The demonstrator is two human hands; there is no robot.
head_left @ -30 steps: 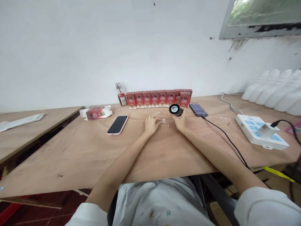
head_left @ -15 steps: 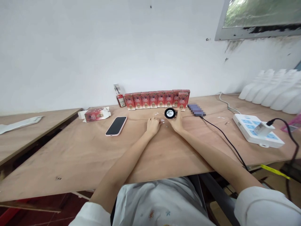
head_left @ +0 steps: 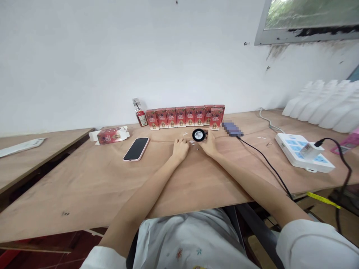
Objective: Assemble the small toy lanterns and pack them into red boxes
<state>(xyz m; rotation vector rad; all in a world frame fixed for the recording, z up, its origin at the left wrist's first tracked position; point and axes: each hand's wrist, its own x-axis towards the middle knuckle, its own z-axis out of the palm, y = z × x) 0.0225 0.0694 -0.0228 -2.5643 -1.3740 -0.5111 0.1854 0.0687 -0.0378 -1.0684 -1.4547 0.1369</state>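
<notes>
My right hand (head_left: 209, 145) grips a small round black-rimmed object (head_left: 199, 135) with a pale face turned up toward me. I cannot tell exactly what kind of thing it is. To its left, my left hand (head_left: 181, 148) rests on the table with its fingers curled under. Whatever those fingers may hold is hidden. Small white scraps (head_left: 192, 142) lie on the wood between the two hands. Behind them stands a row of red printed boxes (head_left: 181, 116) along the wall, with one box (head_left: 216, 118) set in front at the right end.
A reddish-brown bottle (head_left: 141, 116) leans by the row's left end. An open red carton (head_left: 109, 135) and a phone (head_left: 136, 149) lie to the left. Rightward are a blurred purple device (head_left: 232, 129) on a black cable, a white power strip (head_left: 304, 152) and several white bottles (head_left: 316, 102).
My right hand has brought the round object slightly left, nearer my left hand, and tilted it a little. The whole view has shifted slightly. My left hand stays on the table.
</notes>
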